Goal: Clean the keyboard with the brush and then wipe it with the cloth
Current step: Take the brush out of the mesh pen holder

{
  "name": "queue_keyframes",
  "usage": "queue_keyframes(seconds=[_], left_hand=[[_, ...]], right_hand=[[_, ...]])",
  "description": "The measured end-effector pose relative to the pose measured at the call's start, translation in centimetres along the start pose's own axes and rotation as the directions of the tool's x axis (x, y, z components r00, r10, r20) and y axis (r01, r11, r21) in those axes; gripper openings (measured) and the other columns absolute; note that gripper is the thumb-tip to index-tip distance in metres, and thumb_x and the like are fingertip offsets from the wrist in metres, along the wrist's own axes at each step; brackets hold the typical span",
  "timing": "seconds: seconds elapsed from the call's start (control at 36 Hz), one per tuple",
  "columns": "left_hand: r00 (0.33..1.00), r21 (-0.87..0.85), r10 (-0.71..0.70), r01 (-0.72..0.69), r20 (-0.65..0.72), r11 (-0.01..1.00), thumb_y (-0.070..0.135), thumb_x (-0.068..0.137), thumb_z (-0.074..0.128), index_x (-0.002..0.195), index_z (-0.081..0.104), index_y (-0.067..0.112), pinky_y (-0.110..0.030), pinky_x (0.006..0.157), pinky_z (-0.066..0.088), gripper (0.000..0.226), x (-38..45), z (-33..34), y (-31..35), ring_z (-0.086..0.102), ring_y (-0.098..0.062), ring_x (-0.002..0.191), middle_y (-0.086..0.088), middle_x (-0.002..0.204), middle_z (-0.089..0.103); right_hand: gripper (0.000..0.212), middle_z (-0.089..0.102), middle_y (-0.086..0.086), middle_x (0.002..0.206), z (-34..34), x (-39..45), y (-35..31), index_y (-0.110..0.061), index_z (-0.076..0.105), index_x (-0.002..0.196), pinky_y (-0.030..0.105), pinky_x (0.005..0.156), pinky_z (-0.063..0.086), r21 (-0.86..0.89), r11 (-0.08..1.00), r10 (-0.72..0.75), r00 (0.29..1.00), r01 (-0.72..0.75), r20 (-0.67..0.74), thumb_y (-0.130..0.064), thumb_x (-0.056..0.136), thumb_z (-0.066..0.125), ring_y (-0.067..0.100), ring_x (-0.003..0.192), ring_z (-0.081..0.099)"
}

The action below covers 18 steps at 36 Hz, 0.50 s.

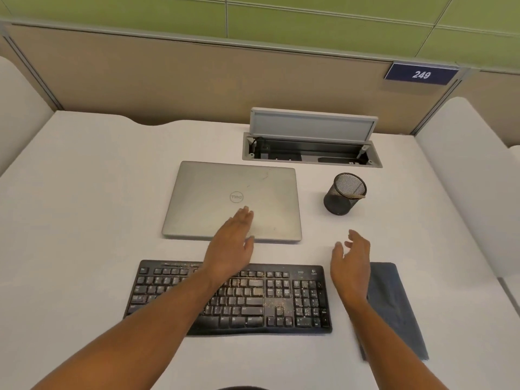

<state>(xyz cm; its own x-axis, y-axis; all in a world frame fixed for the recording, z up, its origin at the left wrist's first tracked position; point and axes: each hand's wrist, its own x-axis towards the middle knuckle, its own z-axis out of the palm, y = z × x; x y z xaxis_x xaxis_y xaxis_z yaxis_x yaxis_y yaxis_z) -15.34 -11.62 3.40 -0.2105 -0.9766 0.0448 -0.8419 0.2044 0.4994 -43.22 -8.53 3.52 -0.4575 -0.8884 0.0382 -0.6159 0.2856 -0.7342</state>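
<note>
The left hand reached forward over the far edge of the black keyboard, its fingers straight and released, spread above the near part of the closed silver laptop; whether they touched the lid could not be told. The right hand hung just right of the keyboard, its fingers loosely curved and grasping nothing. The keyboard lay on the white bench below the left fingers, speckled with pale crumbs. The dark blue cloth lay flat behind the right fingers, beside the keyboard's right end. Beyond the right fingers stood a black mesh cup with a wooden handle tip, possibly the brush, at its rim.
</note>
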Motion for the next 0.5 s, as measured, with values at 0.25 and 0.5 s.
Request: queue_keyframes(seconds=[0.25, 0.5], left_hand=[[0.987, -0.045, 0.14, -0.137, 0.077, 0.99, 0.031, 0.106, 0.046, 0.163, 0.01, 0.02, -0.015, 0.118, -0.006, 0.068, 7.5, 0.6, 5.6, 0.002, -0.006, 0.155, 0.006, 0.17, 0.003], [0.969, -0.151, 0.206, -0.185, 0.139, 0.971, 0.03, 0.1, 0.064, 0.163, 0.009, 0.022, -0.025, 0.12, 0.012, 0.084, 13.5, 1.1, 12.0, 0.01, -0.013, 0.156, 0.004, 0.17, 0.009]], right_hand=[[0.051, 0.046, 0.005, 0.146, -2.2, 6.5, -1.5, -0.011, 0.042, 0.15, 0.038, 0.094, 0.05, 0.033, 0.998, -0.042, 0.993, 0.046, -0.106, -0.015, 0.102, 0.058, 0.018, 0.117, 0.06], [0.06, 0.047, 0.004, 0.147, -3.8, 11.4, -2.0, -0.016, 0.046, 0.151, 0.034, 0.087, 0.052, -0.064, 0.985, -0.157, 0.987, 0.158, 0.015, -0.005, 0.095, 0.067, 0.011, 0.106, 0.058]])
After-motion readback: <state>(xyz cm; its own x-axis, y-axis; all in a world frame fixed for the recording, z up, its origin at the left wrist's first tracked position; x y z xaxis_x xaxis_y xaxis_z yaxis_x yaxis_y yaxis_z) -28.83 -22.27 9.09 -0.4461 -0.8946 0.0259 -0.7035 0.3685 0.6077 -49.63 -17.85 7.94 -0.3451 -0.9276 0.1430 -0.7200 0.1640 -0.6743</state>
